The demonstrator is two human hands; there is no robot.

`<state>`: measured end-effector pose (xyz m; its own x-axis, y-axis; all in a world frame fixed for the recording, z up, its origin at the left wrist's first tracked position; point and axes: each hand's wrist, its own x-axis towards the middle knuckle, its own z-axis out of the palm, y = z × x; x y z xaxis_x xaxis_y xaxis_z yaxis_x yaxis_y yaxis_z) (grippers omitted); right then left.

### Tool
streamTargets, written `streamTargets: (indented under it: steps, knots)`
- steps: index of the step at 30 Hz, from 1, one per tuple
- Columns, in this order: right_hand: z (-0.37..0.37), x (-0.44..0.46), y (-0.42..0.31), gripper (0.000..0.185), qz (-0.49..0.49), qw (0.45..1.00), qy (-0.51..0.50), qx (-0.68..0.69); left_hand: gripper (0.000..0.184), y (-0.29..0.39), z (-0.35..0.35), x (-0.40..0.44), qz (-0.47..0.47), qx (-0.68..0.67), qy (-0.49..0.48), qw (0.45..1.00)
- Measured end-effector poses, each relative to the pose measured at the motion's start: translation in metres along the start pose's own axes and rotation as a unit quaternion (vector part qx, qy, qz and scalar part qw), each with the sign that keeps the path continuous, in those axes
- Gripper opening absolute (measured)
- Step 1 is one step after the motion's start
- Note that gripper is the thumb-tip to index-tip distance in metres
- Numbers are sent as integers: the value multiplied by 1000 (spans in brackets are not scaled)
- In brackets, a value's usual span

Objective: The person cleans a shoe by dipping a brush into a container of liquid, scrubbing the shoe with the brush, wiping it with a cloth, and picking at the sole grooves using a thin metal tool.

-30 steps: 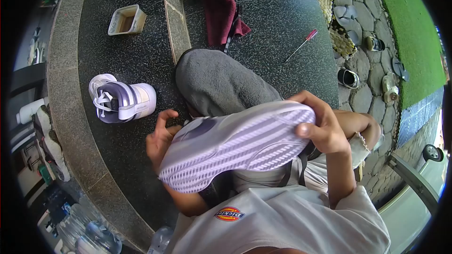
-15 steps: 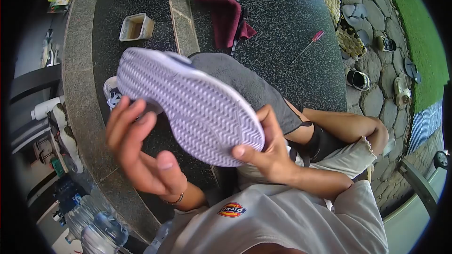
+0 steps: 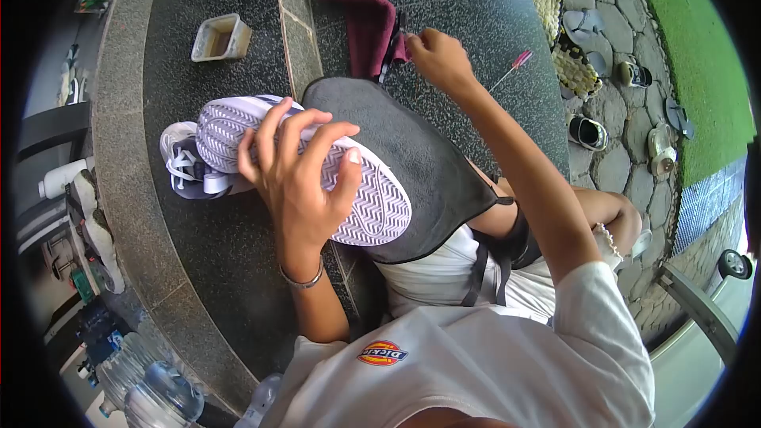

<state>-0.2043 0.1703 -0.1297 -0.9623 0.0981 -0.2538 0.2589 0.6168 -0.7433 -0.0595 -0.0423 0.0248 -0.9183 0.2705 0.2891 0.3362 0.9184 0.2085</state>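
Past the upturned shoe (image 3: 380, 210) lie speckled floor (image 3: 468, 20), stone paving (image 3: 624, 178) and turf (image 3: 701, 63).

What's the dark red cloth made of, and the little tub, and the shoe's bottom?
Cloth: fabric, maybe towelling, matte and fuzzy-looking. Tub: probably plastic, smooth, with thin, cloudy-looking walls. Shoe's bottom: likely rubber, dull, with a moulded zigzag tread.

Sole-up shoe (image 3: 379, 202) across the lap cover (image 3: 365, 111), left hand (image 3: 297, 178) over its sole! Second shoe (image 3: 184, 170) on the floor (image 3: 468, 16), part-hidden behind that left end. Ahead of both, the tub (image 3: 240, 41); right of that, the towel (image 3: 365, 20), right hand (image 3: 437, 59) at its right edge; farther right, the screwdriver (image 3: 521, 59)!
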Motion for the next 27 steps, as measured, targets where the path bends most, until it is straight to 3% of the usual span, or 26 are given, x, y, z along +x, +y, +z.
streamTargets:
  steps: [3, 6, 8, 10, 11, 17, 19, 20, 21, 24, 27]
  knots:
    - [41, 57, 6, 51, 63, 995, -9, -73, 17, 4, -2, 12, 17, -13, -8, 1000]
    - [57, 58, -2, 46, 45, 985, 39, -164, 17, 8, -5, 21, 18, -42, -25, 999]
    - [67, 62, 9, 44, 7, 990, 72, -120, 17, 7, -5, 27, 19, -73, -30, 997]
    - [70, 76, 25, 46, 34, 996, 53, -59, 15, 4, 2, 29, 28, -89, -20, 995]
    - [60, 67, 14, 49, 76, 993, 76, -56, 15, 3, 2, 29, 31, -93, -26, 995]
    - [37, 82, 17, 35, -3, 966, 257, -31, 17, -1, 5, 20, 29, -109, 17, 993]
    - [32, 93, 9, 30, -67, 945, 320, -10, 17, -3, 6, 17, 29, -114, 24, 993]
    - [24, 108, 7, 27, -203, 883, 414, -88, 17, -3, 5, 16, 28, -117, 26, 992]
    - [20, 119, 5, 25, -333, 787, 494, -161, 18, -3, 4, 15, 27, -119, 28, 992]
    - [0, 99, -64, 24, -430, 800, 410, -81, 19, -4, 3, 14, 22, -125, 29, 991]
    - [-11, 33, -159, 24, -245, 961, 127, -8, 19, -4, 5, 14, 20, -130, 35, 991]
